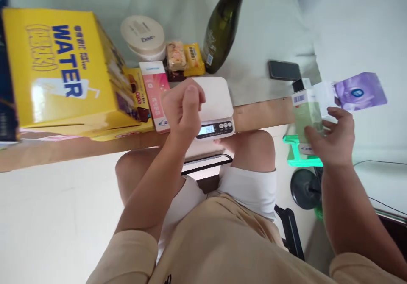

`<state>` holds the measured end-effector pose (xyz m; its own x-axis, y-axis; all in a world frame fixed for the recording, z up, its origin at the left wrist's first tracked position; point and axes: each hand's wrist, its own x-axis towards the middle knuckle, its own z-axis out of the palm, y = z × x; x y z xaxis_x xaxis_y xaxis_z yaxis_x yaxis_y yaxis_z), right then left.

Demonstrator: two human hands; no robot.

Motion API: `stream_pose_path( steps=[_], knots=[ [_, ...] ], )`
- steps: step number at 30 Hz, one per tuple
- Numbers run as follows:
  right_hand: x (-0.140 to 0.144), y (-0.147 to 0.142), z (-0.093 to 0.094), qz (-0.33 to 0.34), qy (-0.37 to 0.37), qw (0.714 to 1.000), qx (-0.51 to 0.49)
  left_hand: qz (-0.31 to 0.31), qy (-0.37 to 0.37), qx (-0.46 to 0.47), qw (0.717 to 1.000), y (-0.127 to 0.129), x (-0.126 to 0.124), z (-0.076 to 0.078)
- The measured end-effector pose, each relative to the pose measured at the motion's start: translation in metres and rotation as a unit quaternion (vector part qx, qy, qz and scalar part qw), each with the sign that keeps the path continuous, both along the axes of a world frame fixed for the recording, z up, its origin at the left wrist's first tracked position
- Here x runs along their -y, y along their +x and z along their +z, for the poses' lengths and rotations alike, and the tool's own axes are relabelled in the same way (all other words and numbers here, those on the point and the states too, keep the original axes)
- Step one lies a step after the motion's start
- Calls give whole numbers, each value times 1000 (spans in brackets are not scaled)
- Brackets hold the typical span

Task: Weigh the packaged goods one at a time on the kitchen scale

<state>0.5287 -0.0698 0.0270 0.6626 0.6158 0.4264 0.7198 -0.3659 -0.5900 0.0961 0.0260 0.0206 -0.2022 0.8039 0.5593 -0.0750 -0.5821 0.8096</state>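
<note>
My left hand [184,106] is closed in a fist over the left side of a white kitchen scale [218,97]. Whatever it may hold is hidden. The scale's lit display seems to read 143. On the right, my right hand [338,133] grips a pale green and white carton [307,116], thumb on its near face and fingers along its right side. The carton's upper end looks opened. A purple packet [362,92] lies just beyond my right fingers. Close to my left hand is a pink and white box [156,91].
A large yellow box [60,72] stands at the left. Behind the scale are a white Dove tub [143,36], wrapped snacks [193,59] and a dark green bottle [224,27]. A phone [284,70] lies right of them. A green plastic frame [294,152] is below the table edge.
</note>
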Motion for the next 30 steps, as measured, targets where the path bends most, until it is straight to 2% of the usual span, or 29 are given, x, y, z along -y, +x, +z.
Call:
stream_pose_path(
  steps=[2, 4, 6, 9, 11, 13, 18, 23, 26, 28, 30],
  knots=[
    [-6, 28, 11, -44, -2, 999, 27, -1, 15, 19, 1000, 5, -4, -1],
    [-19, 40, 22, -72, -38, 995, 59, -1, 29, 28, 999, 8, -8, -1],
    [-36, 37, 33, -61, -107, 986, 115, 8, 39, 10, 999, 9, -10, 0],
    [-64, 22, 43, -17, -226, 957, 182, 39, 40, -17, 998, 10, -11, 3],
    [-81, 14, 46, -5, -285, 942, 177, 50, 35, -14, 998, 12, -10, 6],
    [-93, 12, 46, 6, -313, 937, 156, 58, 41, -1, 997, 15, -10, 9],
    [-104, 14, 46, 29, -279, 954, 104, 84, 90, 46, 991, 18, -13, 12],
    [-104, 16, 42, 17, -239, 971, 18, 112, 93, 18, 989, 20, -14, 10],
    [-104, 15, 43, 19, -223, 974, 29, 113, 82, 3, 990, 23, -13, 13],
    [-103, 8, 47, 30, -211, 975, 58, 96, 69, 0, 993, 15, -6, 20],
    [-98, -8, 54, 50, -206, 974, 80, 62, 22, -15, 998, -9, 8, 31]
  ],
)
